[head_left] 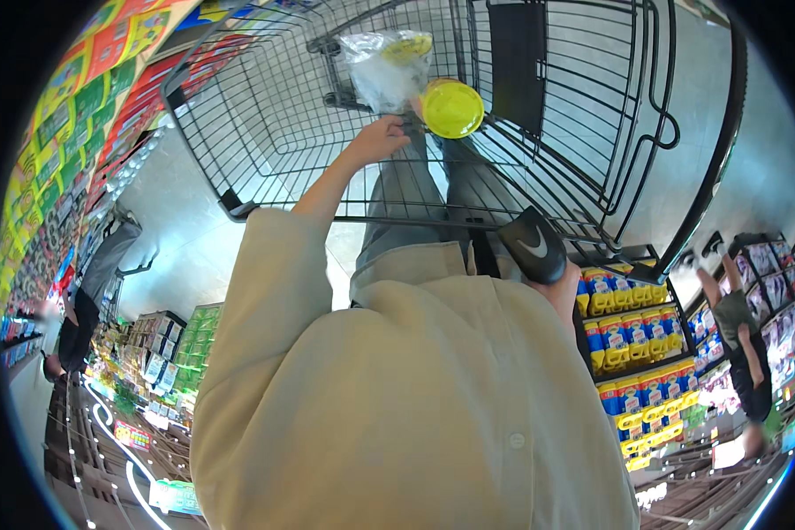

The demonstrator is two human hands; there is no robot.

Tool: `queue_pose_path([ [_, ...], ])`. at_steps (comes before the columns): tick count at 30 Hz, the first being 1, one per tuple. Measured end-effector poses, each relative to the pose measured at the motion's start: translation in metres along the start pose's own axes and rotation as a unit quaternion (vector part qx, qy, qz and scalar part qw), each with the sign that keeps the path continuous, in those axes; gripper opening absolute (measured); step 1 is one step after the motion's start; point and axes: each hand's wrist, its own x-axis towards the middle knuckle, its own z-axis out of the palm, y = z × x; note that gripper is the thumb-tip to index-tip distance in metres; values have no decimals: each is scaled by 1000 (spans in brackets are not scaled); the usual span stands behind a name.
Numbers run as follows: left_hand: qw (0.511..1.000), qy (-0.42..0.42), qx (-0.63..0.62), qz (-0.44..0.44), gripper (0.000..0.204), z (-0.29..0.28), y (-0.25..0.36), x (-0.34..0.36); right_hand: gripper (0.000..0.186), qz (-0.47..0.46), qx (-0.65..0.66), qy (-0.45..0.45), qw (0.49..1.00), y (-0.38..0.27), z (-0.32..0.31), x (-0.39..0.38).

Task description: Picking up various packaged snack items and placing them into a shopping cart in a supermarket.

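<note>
Shelves (643,367) flank your cart (518,66), its open top admitting your left hand (380,140), grip unclear, beside a yellow tub (452,109).

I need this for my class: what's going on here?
A person in a beige shirt is at a shopping cart. Their left hand is over it, beside a round yellow container and a clear plastic bag; whether it touches either isn't clear. Their right hand is partly hidden behind a black object. Yellow and blue bottles stand to the right.
</note>
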Motion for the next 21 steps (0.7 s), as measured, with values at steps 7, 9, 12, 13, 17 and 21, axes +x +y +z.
queue_pose_path([
  [7, 977, 199, 54, -57, 42, -46, -52, -115, 39, -55, -72, 21, 996, 14, 0, 23],
  [9, 957, 262, 116, -49, 34, -45, -50, -143, 42, -69, -81, -1, 994, -1, -4, 26],
  [12, 932, 271, 224, -84, 36, -40, -20, -176, 47, -92, -143, -29, 985, -9, -7, 32],
  [13, 929, 286, 219, -88, 36, -34, -19, -186, 48, -67, -146, -20, 987, -18, -6, 33],
  [17, 882, 378, 274, -57, 35, -13, -30, -185, 46, -26, -124, 0, 992, -41, -7, 31],
  [21, 861, 436, 258, -44, 33, -3, -47, -168, 38, -68, -100, -5, 993, -25, -2, 46],
])
